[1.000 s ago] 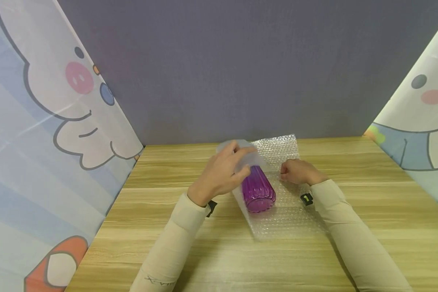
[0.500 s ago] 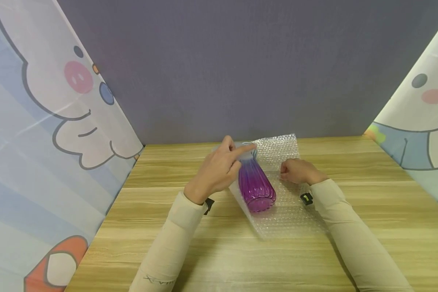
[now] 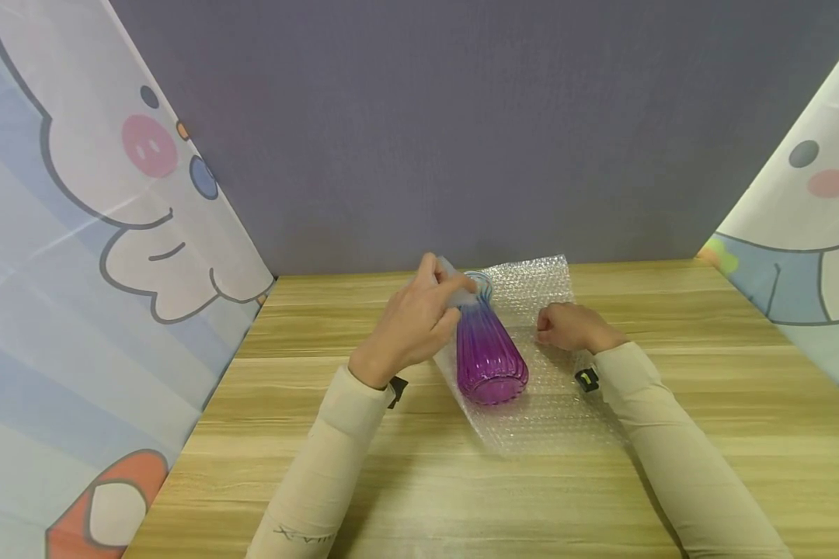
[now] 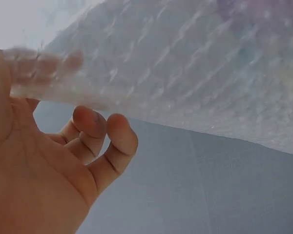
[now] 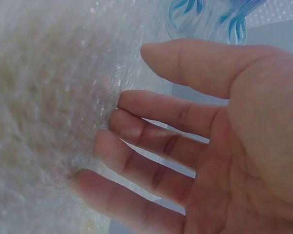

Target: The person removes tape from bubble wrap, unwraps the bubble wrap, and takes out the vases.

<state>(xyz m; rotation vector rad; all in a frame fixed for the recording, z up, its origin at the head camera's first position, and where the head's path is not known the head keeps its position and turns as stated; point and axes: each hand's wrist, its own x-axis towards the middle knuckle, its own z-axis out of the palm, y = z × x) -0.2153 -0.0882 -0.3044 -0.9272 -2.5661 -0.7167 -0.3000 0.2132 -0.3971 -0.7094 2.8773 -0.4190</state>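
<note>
A ribbed glass vase (image 3: 490,357), purple at the base and blue toward the neck, lies on a sheet of bubble wrap (image 3: 552,411) in the head view. Its mouth points away from me. My left hand (image 3: 414,322) holds the lifted left edge of the wrap beside the vase's neck. In the left wrist view, one finger shows through the wrap (image 4: 176,63) and other fingers curl below its edge. My right hand (image 3: 575,328) rests on the wrap to the right of the vase. Its fingertips (image 5: 107,141) touch the sheet, with the fingers only slightly bent.
The wood-grain table (image 3: 308,435) reaches back to a dark grey wall panel (image 3: 461,140). Cartoon-printed cloths hang on the left side (image 3: 84,272) and the right side (image 3: 825,233). Dark wrist cameras sit under both wrists.
My left hand has drawn the wrap's flap back and to the left, so the vase's neck and mouth, covered before, now show. The right hand has stayed in place.
</note>
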